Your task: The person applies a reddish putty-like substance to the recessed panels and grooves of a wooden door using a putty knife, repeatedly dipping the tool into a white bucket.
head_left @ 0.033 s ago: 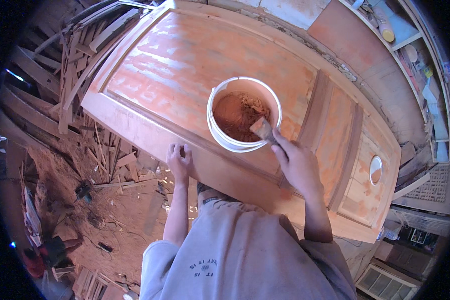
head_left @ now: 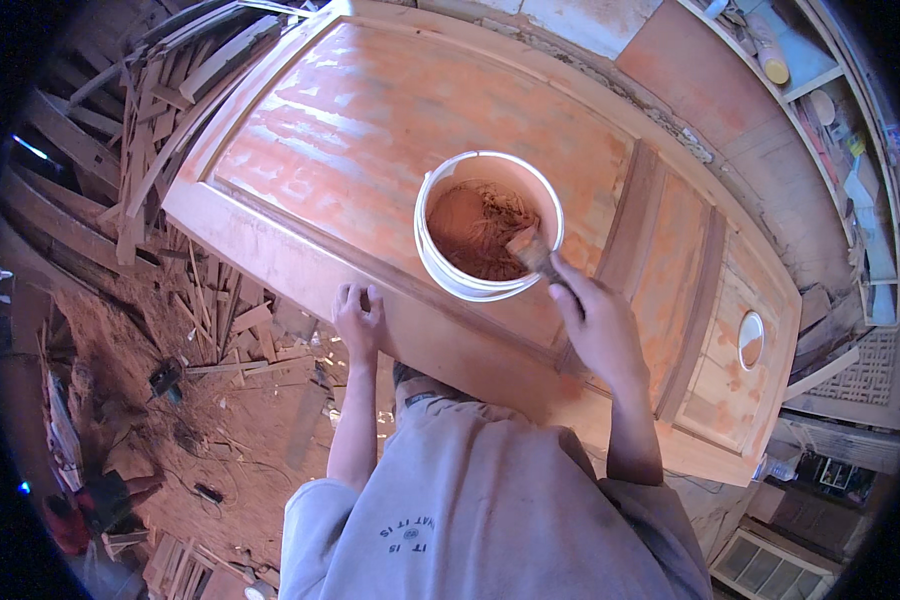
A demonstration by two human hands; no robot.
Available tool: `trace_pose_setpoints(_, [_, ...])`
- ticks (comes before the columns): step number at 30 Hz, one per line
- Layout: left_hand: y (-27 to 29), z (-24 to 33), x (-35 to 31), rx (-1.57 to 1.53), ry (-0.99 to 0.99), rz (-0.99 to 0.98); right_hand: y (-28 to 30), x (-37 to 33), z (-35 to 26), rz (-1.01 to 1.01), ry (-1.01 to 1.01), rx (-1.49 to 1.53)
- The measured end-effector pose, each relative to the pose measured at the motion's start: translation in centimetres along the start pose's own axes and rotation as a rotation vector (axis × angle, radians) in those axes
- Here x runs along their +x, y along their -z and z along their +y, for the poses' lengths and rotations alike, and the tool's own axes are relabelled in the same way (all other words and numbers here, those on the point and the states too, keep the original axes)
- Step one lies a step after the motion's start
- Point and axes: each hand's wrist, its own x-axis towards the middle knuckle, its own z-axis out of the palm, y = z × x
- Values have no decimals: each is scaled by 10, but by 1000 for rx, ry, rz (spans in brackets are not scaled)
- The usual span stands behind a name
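My right hand (head_left: 605,325) is closed around the handle of a putty knife (head_left: 528,250), whose broad end is coated with orange-brown paste. The blade dips inside a white bucket (head_left: 432,262), near its right wall. Reddish-brown paste (head_left: 470,225) lies in the bucket, smooth on the left and rough on the right. The bucket stands on a large panelled wooden door (head_left: 360,130) smeared with orange patches. At the door's near edge rests my left hand (head_left: 358,318), fingers curled, with nothing visible in them.
A round white lid (head_left: 751,340) with paste on it lies on the door's right end. Scrap wood (head_left: 150,150) is piled at the left, above a sawdust-covered floor (head_left: 240,450). Shelves (head_left: 860,190) with assorted items line the right side.
My right hand has shifted slightly, moving the putty knife a little to the right, toward the bucket's wall. My left hand stays where it was.
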Motion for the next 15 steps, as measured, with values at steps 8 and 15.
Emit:
trace_pose_setpoints(8, [-2, 7, -2, 21, 35, 43, 1, -35, 20, -115, -536, 1465])
trace_pose_setpoints(15, [-5, 2, -4, 15, -33, 55, -21, -41, 9, -11, -428, 1474])
